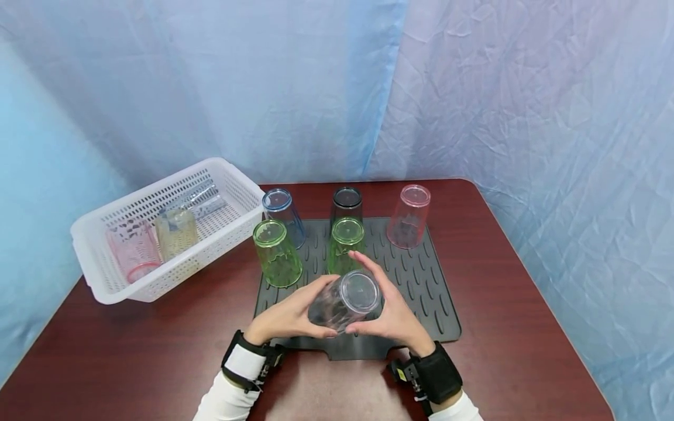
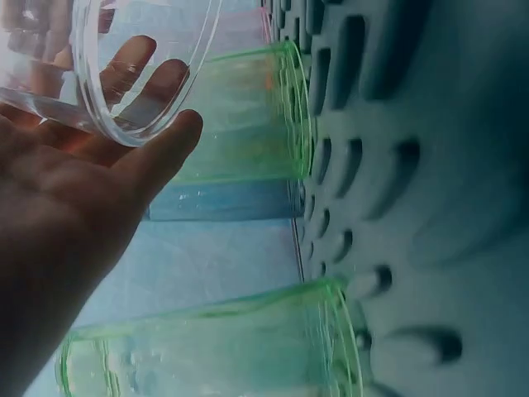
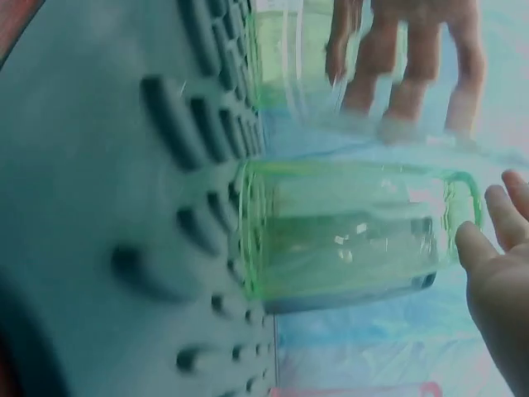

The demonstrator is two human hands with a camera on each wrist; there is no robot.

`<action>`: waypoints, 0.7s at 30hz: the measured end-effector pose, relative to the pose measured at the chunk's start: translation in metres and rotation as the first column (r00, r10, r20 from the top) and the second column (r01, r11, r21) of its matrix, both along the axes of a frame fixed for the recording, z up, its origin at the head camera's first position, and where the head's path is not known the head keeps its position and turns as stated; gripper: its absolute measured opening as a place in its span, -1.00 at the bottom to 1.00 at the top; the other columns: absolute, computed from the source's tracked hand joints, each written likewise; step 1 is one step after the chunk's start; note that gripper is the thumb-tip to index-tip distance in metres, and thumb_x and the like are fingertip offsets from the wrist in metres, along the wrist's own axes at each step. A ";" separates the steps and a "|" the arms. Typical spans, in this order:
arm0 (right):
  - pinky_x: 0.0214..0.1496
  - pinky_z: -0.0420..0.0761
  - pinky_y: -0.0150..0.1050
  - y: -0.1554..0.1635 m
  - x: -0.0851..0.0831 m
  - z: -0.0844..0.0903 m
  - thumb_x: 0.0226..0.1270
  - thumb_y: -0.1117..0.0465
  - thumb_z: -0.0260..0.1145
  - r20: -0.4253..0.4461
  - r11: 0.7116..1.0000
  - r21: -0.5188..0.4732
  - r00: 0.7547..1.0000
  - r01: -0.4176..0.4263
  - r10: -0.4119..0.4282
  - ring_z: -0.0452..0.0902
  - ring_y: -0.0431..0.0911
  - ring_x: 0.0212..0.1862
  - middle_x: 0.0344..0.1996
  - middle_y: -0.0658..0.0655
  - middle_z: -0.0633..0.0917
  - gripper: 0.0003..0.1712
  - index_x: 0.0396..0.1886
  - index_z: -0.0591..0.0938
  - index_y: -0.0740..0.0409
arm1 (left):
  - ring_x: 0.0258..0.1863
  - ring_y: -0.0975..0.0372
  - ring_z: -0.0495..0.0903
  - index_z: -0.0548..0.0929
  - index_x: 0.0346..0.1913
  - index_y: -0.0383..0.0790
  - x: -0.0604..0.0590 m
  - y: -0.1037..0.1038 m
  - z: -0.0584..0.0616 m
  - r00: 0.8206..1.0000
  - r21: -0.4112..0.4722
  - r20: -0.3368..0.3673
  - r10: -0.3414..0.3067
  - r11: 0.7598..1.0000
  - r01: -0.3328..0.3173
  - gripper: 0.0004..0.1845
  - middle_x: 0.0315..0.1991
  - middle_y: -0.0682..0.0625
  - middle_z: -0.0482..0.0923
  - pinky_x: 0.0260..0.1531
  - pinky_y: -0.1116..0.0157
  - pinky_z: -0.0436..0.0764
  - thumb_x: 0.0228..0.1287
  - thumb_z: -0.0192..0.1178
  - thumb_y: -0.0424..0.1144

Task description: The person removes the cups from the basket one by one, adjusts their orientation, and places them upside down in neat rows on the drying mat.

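Observation:
A clear cup [image 1: 344, 301] is held tilted above the front of the dark ribbed mat [image 1: 421, 280]. My left hand [image 1: 295, 313] grips its left side, thumb at the rim [image 2: 178, 136]. My right hand [image 1: 392, 313] lies against its right side with straight fingers. Upside down on the mat stand two green cups [image 1: 276, 252] [image 1: 346, 241], a blue cup [image 1: 284, 215], a dark cup [image 1: 346, 203] and a pink cup [image 1: 409, 216]. The left wrist view shows the clear cup [image 2: 140, 66] over my palm [image 2: 74, 190]. In the right wrist view a green cup [image 3: 347, 240] stands close to my fingertips [image 3: 496, 223].
A white perforated basket [image 1: 105, 280] sits at the left on the reddish-brown table [image 1: 500, 327]; it holds a pink cup [image 1: 134, 251], a yellowish cup [image 1: 176, 233] and a clear one [image 1: 202, 199]. Crumpled blue sheeting hangs behind.

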State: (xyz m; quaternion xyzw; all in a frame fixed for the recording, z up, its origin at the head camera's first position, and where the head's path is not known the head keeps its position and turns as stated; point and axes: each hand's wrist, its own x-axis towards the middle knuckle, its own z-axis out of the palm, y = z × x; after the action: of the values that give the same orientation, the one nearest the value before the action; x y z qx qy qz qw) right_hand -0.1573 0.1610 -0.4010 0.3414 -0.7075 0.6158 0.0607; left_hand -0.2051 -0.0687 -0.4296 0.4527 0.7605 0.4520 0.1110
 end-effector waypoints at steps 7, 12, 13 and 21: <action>0.29 0.33 -0.18 -0.009 -0.002 0.000 -0.04 0.33 0.58 0.018 0.988 -0.141 0.998 -0.060 0.063 0.32 0.10 0.29 0.22 0.41 0.42 0.02 0.36 0.20 0.43 | 0.25 0.18 0.36 0.13 0.46 -0.15 0.000 0.010 -0.004 0.999 0.048 0.043 -0.019 0.999 0.017 -0.04 0.31 -0.06 0.32 0.21 0.16 0.37 0.04 0.45 -0.18; 0.22 0.40 -0.17 -0.012 -0.002 0.000 -0.21 0.64 0.49 0.005 0.987 -0.157 0.999 -0.034 0.035 0.44 0.09 0.15 0.05 0.40 0.52 -0.13 0.19 0.34 0.45 | 0.31 0.16 0.30 0.02 0.50 -0.18 0.003 0.012 -0.005 0.999 0.060 0.044 -0.014 0.998 0.011 0.03 0.37 -0.10 0.25 0.26 0.15 0.31 0.02 0.42 -0.17; 0.21 0.40 -0.17 -0.012 -0.003 0.001 -0.23 0.65 0.49 0.000 0.988 -0.153 1.000 -0.031 0.031 0.44 0.08 0.13 0.04 0.40 0.52 -0.14 0.17 0.35 0.46 | 0.30 0.16 0.30 0.02 0.50 -0.18 0.003 0.012 -0.005 0.999 0.065 0.046 -0.012 0.998 0.009 0.04 0.37 -0.10 0.25 0.26 0.15 0.31 0.02 0.42 -0.17; 0.17 0.44 -0.19 -0.011 -0.009 0.010 -0.26 0.67 0.48 -0.030 0.993 -0.096 0.998 -0.062 0.059 0.47 0.00 0.11 0.02 0.44 0.51 -0.14 0.15 0.33 0.49 | 0.27 0.19 0.33 0.07 0.50 -0.07 0.005 0.012 -0.005 0.995 0.056 0.086 0.057 0.997 -0.062 0.03 0.33 -0.02 0.29 0.24 0.13 0.34 -0.01 0.45 -0.16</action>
State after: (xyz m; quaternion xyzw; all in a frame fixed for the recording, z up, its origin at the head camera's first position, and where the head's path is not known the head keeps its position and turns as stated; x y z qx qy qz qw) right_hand -0.1658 0.1500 -0.3913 0.3675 -0.6652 0.6464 0.0681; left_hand -0.2005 -0.0564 -0.4346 0.4134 0.7547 0.4960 0.1164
